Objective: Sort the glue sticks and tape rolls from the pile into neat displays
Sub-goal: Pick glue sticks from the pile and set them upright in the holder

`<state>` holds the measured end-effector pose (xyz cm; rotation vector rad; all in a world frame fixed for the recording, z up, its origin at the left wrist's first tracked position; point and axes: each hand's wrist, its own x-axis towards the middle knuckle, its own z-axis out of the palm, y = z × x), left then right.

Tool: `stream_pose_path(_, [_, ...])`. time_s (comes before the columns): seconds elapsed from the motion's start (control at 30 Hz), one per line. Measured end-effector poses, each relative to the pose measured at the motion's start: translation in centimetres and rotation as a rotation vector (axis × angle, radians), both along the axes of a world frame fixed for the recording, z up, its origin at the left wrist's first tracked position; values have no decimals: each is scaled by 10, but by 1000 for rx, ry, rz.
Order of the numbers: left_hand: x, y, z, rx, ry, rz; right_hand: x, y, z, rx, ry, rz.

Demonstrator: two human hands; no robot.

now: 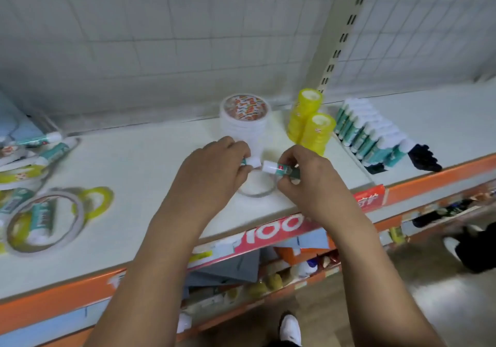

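Left hand [214, 170] gripping one glue stick [253, 162], right hand [308, 183] gripping second glue stick [275, 169]

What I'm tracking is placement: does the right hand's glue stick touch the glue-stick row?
Apart. The head view shows the right hand holding its glue stick short of the glue-stick row, bare shelf between.

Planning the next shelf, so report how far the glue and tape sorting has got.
Done: a glue stick row, yellow tape stacks and a white tape stack stand sorted. In hand: the left hand grips one glue stick, the right hand another. Left: the mixed pile at far left and a loose tape ring.
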<state>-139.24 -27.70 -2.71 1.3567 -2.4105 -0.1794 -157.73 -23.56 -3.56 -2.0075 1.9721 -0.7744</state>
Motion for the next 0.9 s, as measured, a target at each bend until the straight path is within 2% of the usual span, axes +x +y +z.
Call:
stream_pose_path(0.2, [-111,-4,-11,112,-31,2,-110,-3,-2,2,58,6])
stream_pose_path(0.4, [-183,-1,-25,185,-45,24,-180,-1,-5,43,56,41])
stream_pose_path(0.7, [-237,3,-36,195,-69,-29,-226,11,-18,48,32,9])
stream_pose_path(0.9, [-245,3,-36,195,-10,-84,-229,17,-20,65,12,-41])
